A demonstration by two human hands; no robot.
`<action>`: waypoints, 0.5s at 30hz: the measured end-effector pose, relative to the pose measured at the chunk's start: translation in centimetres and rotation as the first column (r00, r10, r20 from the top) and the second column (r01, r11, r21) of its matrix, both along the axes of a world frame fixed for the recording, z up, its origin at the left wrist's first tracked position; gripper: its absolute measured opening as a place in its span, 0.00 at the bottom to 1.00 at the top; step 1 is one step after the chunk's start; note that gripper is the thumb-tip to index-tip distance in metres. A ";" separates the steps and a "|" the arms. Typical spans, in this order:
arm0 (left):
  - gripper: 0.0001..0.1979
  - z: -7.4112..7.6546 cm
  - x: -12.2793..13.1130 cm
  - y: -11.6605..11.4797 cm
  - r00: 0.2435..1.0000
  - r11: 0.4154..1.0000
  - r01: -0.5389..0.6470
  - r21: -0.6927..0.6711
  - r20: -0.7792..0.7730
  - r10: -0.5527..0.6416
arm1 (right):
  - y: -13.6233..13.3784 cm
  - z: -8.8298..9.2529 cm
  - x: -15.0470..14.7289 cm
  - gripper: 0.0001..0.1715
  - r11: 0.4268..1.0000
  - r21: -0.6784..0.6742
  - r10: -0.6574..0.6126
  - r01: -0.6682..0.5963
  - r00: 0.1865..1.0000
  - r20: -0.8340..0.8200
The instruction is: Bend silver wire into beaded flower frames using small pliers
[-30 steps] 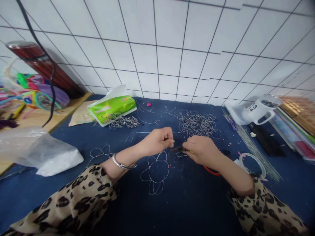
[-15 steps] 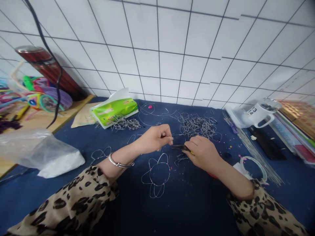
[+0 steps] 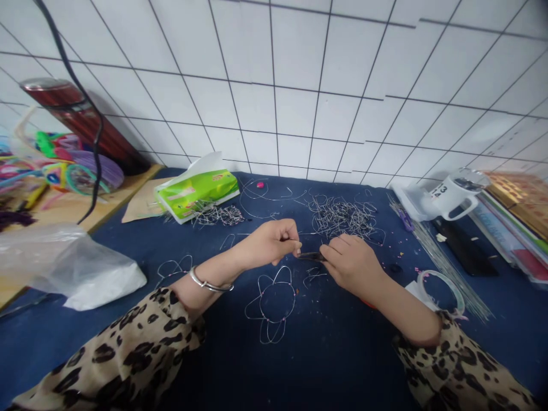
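Note:
My left hand [image 3: 274, 242] is closed in a pinch on a thin wire that is mostly hidden by the fingers. My right hand [image 3: 349, 260] is wrapped round a pair of pliers [image 3: 311, 256], whose dark jaws point left and reach the left fingertips. Below the hands, a flower-shaped wire frame [image 3: 277, 302] with looped petals and small pink beads lies flat on the dark blue cloth. Another looped wire piece [image 3: 174, 267] rests left of it, partly behind the left wrist. Short bent wires [image 3: 315, 275] lie just under the pliers.
Behind my right hand is a tangled wire heap [image 3: 342, 217]. A green tissue pack [image 3: 197, 194] lies back left, a plastic bag [image 3: 98, 274] at left. On the right are straight wires [image 3: 449, 268], a white mug [image 3: 454, 194], a black phone [image 3: 464, 248] and a clear ring-shaped coil [image 3: 440, 291].
The pliers' jaws have come slightly up and left to the left fingertips, and look closer together. My left hand has hardly moved.

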State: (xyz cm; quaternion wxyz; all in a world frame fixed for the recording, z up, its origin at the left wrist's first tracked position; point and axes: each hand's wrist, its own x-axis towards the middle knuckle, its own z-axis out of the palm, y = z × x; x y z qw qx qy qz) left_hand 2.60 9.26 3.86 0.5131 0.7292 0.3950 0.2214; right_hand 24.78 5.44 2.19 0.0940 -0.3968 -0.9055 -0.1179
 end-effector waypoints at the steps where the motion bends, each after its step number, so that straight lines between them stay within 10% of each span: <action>1: 0.03 -0.1 0.1 0.0 1.000 1.000 -0.006 -0.017 0.007 0.006 | 0.0 0.0 0.0 0.10 1.000 0.009 0.002 -0.002 1.000 0.014; 15: 0.05 -0.6 0.5 -0.2 0.999 0.995 -0.039 -0.087 -0.013 0.038 | -0.7 0.5 -0.3 0.09 0.999 0.049 0.016 -0.019 0.998 0.055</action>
